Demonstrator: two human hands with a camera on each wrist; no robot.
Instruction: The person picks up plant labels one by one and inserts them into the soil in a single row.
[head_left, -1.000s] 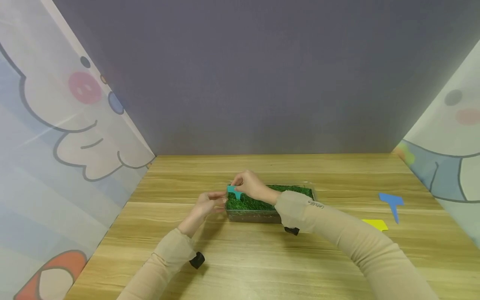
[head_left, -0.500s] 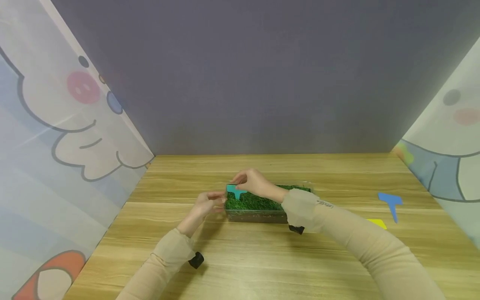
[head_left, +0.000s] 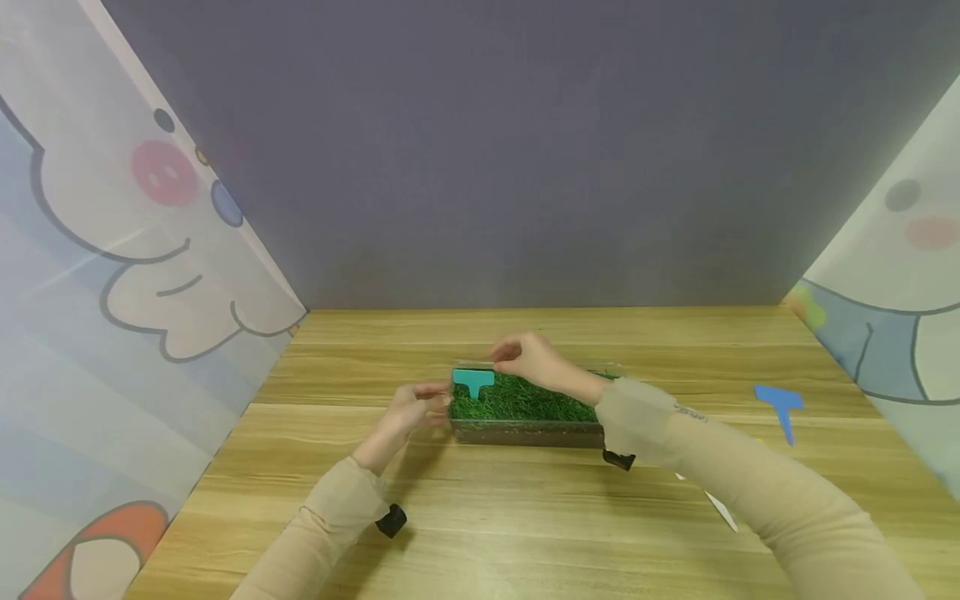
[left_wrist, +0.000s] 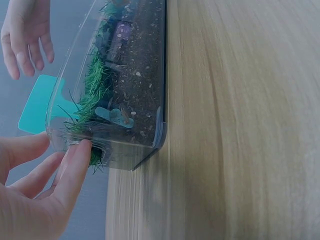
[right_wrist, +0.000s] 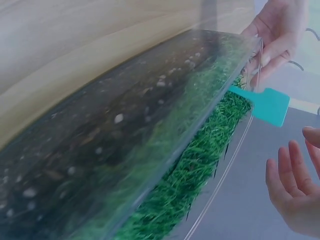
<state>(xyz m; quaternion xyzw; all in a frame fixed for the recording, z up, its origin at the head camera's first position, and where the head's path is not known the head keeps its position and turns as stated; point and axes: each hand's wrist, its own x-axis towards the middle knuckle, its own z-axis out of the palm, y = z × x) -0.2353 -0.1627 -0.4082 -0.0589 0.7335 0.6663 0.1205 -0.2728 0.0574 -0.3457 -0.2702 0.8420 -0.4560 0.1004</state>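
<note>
**Teal tag upright in the grass, one hand bracing the box**

We see a clear plastic box (head_left: 525,417) of soil topped with grass sitting on the wooden desk (head_left: 480,517), about the middle of it. A teal T-shaped tag (head_left: 473,381) stands upright in the grass at the box's left end; the left wrist view shows its stem (left_wrist: 115,117) pushed down into the soil behind the clear wall.

Our left hand (head_left: 416,407) rests against the box's left end. Its fingers (left_wrist: 75,165) are fairly straight and only lightly bent, the tips pressing on the clear wall near the corner rather than wrapping around anything.

Our right hand (head_left: 528,360) hovers above the far edge of the box, just right of the tag and not touching it. Its fingers (right_wrist: 290,175) are loose and spread, holding nothing.

Well off to the right on the desk lies a blue T-shaped tag (head_left: 782,405). Cartoon-printed panels (head_left: 112,250) flank the desk on both sides.
</note>
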